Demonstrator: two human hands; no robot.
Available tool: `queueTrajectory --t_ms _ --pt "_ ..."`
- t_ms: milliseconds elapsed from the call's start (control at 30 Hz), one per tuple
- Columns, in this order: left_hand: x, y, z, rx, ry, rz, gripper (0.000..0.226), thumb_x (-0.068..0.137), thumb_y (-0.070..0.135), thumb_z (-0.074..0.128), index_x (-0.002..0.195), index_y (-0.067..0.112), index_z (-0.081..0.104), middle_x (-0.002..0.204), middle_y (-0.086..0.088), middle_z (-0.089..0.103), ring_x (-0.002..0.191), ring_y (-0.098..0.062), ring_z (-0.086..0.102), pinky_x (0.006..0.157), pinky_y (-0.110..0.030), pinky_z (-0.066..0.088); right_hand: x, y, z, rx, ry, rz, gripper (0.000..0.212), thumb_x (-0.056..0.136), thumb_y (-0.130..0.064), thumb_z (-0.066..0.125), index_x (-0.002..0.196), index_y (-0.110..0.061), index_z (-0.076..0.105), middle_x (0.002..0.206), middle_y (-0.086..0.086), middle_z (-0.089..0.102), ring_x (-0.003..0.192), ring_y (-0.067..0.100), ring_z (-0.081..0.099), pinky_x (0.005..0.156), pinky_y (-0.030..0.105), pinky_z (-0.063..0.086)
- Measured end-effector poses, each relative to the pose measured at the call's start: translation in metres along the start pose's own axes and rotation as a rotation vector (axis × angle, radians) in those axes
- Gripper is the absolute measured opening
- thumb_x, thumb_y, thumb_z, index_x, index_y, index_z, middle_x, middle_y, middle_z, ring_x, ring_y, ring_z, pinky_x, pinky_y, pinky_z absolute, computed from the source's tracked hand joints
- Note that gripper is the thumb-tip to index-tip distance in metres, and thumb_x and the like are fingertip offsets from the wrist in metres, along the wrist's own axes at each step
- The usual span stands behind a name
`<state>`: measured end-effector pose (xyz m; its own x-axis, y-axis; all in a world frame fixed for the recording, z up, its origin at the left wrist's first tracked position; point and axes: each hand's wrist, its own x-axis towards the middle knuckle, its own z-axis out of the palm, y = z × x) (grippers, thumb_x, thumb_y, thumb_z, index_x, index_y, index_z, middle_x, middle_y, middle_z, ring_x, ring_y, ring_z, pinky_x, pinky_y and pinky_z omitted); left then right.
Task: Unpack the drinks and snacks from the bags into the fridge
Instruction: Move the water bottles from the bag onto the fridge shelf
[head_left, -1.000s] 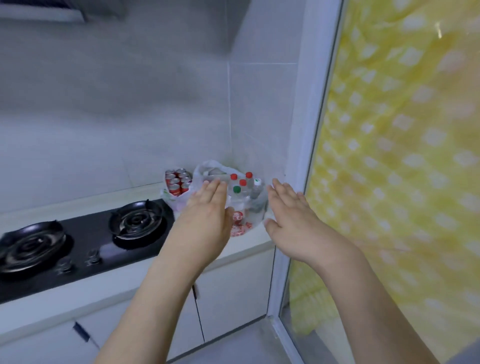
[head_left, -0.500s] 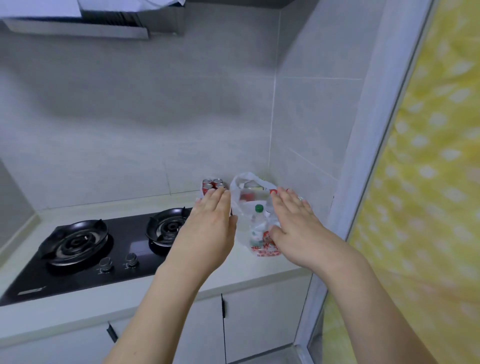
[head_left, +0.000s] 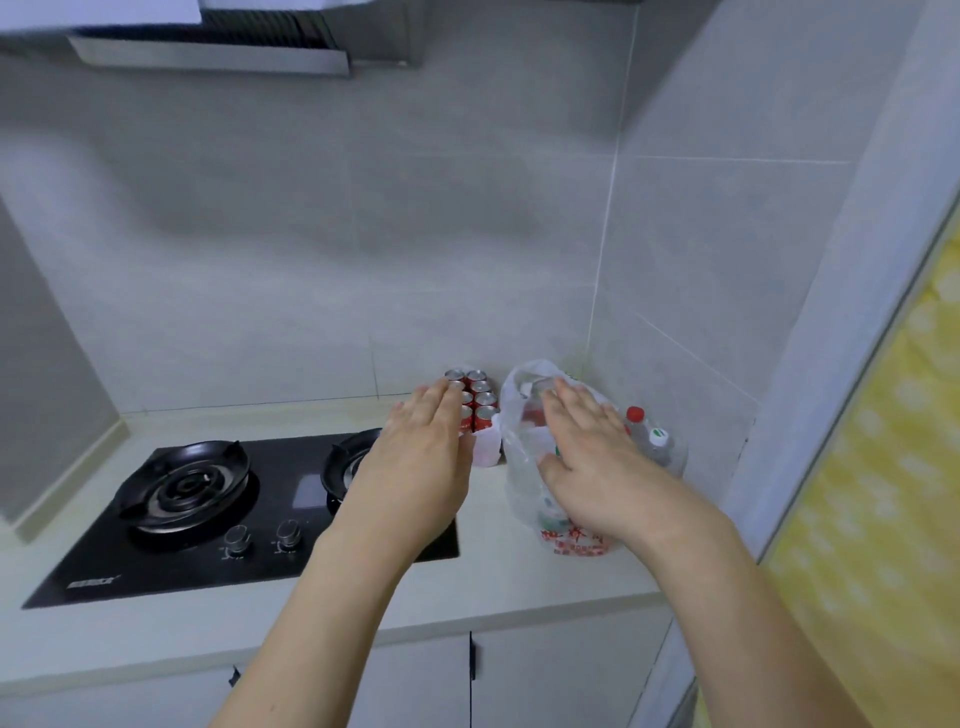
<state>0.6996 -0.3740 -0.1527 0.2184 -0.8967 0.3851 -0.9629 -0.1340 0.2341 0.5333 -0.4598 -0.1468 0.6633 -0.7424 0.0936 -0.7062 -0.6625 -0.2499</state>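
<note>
Both hands reach forward over the counter (head_left: 519, 577) with fingers straight and spread, holding nothing. The plastic bag (head_left: 524, 467) of bottles sits in the back right corner, directly under and ahead of the right hand (head_left: 592, 467), which is the nearer one and seems to touch the bag's top. The cans (head_left: 480, 400) stand in 2 rows just left of the bag, beyond the left hand's (head_left: 421, 467) fingertips. The stove (head_left: 208, 499) lies to the left. No fridge is in view.

Two hands (head_left: 415, 467); seven cans (head_left: 480, 400); two bottles (head_left: 649, 436); one bag (head_left: 524, 467).
</note>
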Motion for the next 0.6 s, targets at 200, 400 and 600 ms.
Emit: queueTrajectory --t_ms 200,400,600 --pt "0.045 -0.004 0.013 0.047 0.005 -0.053 0.055 0.105 0.028 0.033 0.154 0.011 0.017 0.163 -0.005 0.014 0.15 -0.018 0.01 0.119 -0.028 0.004 0.052 0.025 -0.004 0.008 -0.006 -0.06 0.065 0.101 -0.023 0.029 0.155 -0.016 -0.007 0.16 -0.001 -0.022 0.146 0.01 -0.021 0.12 0.032 -0.011" --pt "0.078 -0.025 0.03 0.076 -0.019 -0.134 0.056 0.105 0.03 0.031 0.155 0.012 0.012 0.164 -0.003 0.009 0.151 -0.017 0.004 0.119 -0.026 0.0 0.101 0.037 0.003 0.022 -0.049 -0.103 0.065 0.101 -0.023 0.029 0.155 -0.015 -0.008 0.16 -0.001 -0.021 0.147 0.011 -0.02 0.12 0.033 -0.01" --pt "0.112 -0.058 0.042 0.081 -0.055 -0.172 0.057 0.106 0.031 0.03 0.155 0.011 0.011 0.164 -0.004 0.008 0.151 -0.018 0.003 0.119 -0.028 0.001 0.152 0.03 0.013 0.05 -0.093 -0.134 0.064 0.103 -0.027 0.026 0.155 -0.016 -0.009 0.16 -0.003 -0.022 0.146 0.009 -0.02 0.12 0.031 -0.011"
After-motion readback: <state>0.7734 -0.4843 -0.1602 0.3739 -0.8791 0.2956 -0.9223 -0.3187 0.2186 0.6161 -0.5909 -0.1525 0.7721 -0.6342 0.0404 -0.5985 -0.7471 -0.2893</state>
